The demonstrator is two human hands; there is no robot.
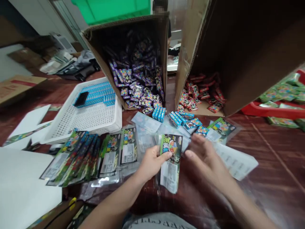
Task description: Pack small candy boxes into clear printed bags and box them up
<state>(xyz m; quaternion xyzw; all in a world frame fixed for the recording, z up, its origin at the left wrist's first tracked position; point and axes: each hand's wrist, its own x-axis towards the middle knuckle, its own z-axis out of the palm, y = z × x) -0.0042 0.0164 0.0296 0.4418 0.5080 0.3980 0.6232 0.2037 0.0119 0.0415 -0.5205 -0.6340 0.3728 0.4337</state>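
My left hand (152,162) is closed on a stack of printed packets (171,156), black and green with a barcode label, thumb lying across the front. To the right, my right hand (207,156) is held open, slightly blurred, with thumb and fingers apart and nothing visible in it. Just beyond it lie small blue boxes (188,121), and another block of blue boxes (159,114) stands further left. More of the same packets overlap in a fanned row (73,159) on the left. A flat clear packet (221,130) with a printed card lies beyond my right hand.
Two cardboard cartons lie on their sides, one with purple packs (140,82), one with red packs (195,92). A white basket (119,117) holds blue boxes and a black phone (81,99). At right is a red tray (264,109). Another person (169,30) is behind.
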